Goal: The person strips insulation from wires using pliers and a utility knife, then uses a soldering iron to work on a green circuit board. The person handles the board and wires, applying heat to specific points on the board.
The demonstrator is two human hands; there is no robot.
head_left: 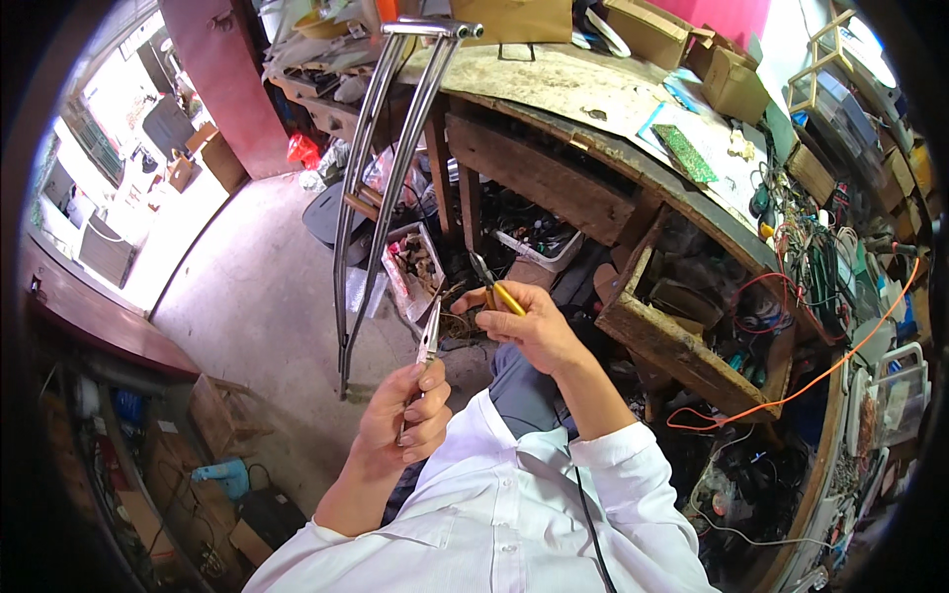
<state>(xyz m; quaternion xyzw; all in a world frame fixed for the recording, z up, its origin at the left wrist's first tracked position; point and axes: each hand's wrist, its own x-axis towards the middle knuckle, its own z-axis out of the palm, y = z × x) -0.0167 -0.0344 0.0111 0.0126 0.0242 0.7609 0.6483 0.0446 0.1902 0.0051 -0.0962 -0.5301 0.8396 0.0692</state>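
My left hand (407,415) is closed around silver long-nose pliers (428,341), which point upward and away from me. My right hand (529,326), a little higher and to the right, holds yellow-handled pliers (504,296) with dark jaws tilted up to the left. The tips of the two tools are a short distance apart, and whether anything thin runs between them is too small to tell. A pair of metal crutches (395,168) stands just beyond my hands, and a box of scrap pieces (410,259) sits on the floor behind the tools.
A cluttered workbench (539,84) crosses the back, carrying cardboard boxes (736,84) and a green board (682,153). At right are an open wooden drawer (692,361) and an orange cable (820,376). A doorway (119,217) is at left, with a blue power tool (222,474) lower down.
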